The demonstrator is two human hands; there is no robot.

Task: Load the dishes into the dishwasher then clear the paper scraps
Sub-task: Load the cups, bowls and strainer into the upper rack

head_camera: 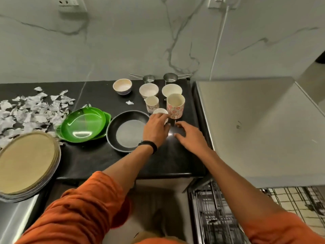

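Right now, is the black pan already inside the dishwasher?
No, the black pan lies on the dark counter, right beside the green plates.

At frame centre the left grip (156,128) curls around a small white cup (160,111) on the black desk (98,161). The right grip (190,135) lies spread just beside it. Paper scraps (29,111) litter the left edge, and a dishwasher rack (219,213) sits at the lower right.

On your counter (98,161), paper scraps (31,110) lie far left, with stacked plates (26,164) in front of them. Right of the scraps sits the divided dish (82,125), then the pan (126,132), then the small cup (160,111). Behind those stand two cups (175,106), three bowls (149,89) and, rearmost, two measuring cups (149,78). The dishwasher rack (219,217) lies below, to your right.
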